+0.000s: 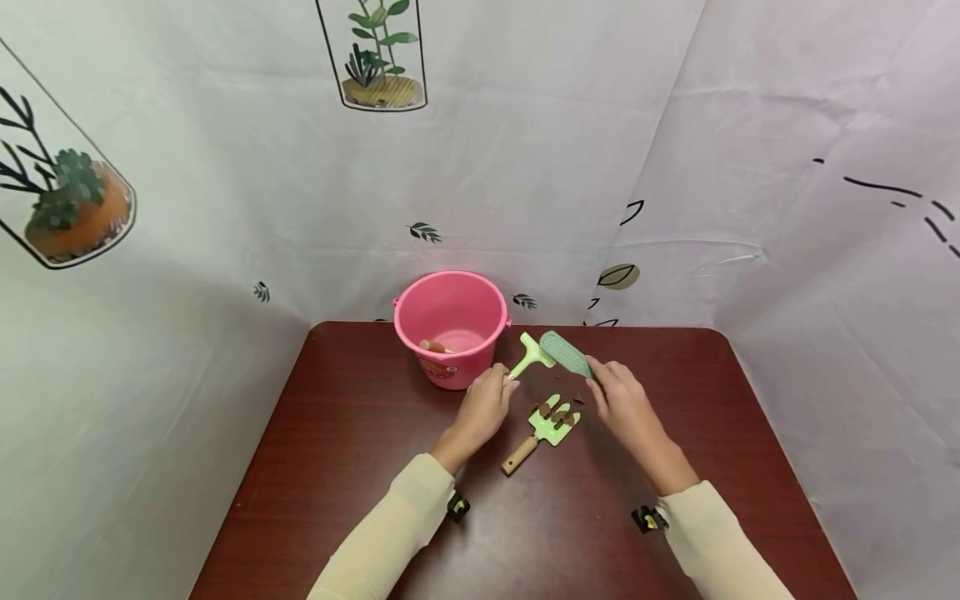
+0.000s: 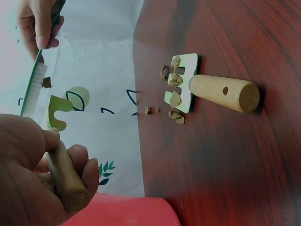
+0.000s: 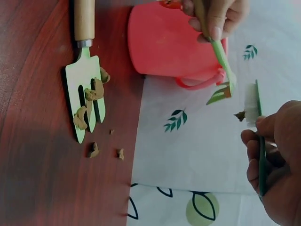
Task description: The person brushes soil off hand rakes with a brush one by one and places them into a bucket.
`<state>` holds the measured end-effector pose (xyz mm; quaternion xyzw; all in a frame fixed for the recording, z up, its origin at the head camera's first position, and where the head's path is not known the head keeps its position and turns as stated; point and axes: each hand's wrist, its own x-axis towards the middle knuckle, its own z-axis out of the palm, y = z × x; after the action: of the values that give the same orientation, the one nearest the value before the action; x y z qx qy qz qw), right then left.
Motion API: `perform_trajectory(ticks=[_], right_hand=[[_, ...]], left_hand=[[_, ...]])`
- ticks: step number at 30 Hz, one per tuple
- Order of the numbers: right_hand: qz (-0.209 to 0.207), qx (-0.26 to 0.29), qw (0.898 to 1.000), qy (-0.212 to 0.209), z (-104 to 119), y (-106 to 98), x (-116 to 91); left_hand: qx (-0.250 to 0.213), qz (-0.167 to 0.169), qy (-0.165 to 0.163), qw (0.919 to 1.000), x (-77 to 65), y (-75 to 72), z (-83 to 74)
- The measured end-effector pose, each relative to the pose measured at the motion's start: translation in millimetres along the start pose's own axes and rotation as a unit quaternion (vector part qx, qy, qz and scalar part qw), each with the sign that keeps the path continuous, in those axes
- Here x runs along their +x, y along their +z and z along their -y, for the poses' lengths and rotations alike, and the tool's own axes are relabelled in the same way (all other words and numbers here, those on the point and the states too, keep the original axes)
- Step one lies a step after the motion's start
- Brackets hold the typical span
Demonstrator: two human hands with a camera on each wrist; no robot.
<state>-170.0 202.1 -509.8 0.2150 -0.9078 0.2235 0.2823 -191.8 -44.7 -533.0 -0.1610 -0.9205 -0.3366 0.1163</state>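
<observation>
The brown counter (image 1: pixel 360 467) carries a pink bucket (image 1: pixel 457 368) by its far edge, left of the middle. A green hand fork (image 1: pixel 551 433) lies farther from that edge, wooden handle aimed towards the near edge. The left grip (image 1: pixel 482 408) clasps a green rake (image 1: pixel 532 352), the right grip (image 1: pixel 622 402) a green brush (image 1: pixel 566 354), both raised close together towards the far edge. Brown clumps (image 3: pixel 97 89) lie on and around the fork's tines.

The bucket (image 1: pixel 467 367) stands on the table (image 1: pixel 360 467), left of the rake (image 1: pixel 532 355), behind the fork (image 1: pixel 543 435).
</observation>
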Motion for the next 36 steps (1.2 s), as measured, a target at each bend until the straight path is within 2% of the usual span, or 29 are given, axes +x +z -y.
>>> perform_trajectory(ticks=[11, 18, 26, 31, 36], right_hand=[[-0.008, -0.028, 0.998, -0.056, 1, 9, -7], [-0.006, -0.054, 0.995, -0.082, -11, 2, -19], [-0.016, -0.061, 0.997, -0.039, -28, -7, -26], [-0.02, -0.037, 0.999, -0.02, -26, -12, -17], [-0.03, -0.002, 0.999, -0.029, -17, -8, -4]], left_hand=[[-0.005, -0.003, -0.005, 1.0, 2.1, -2.3, -1.3], [-0.004, 0.001, -0.013, 0.9999, 2.6, -2.4, 0.7], [0.004, 0.007, -0.013, 0.9999, -0.4, -1.8, 1.2], [0.006, 0.011, -0.011, 0.9999, -1.9, -2.7, 0.5], [0.012, 0.009, -0.006, 0.9999, -2.5, -2.9, 0.4]])
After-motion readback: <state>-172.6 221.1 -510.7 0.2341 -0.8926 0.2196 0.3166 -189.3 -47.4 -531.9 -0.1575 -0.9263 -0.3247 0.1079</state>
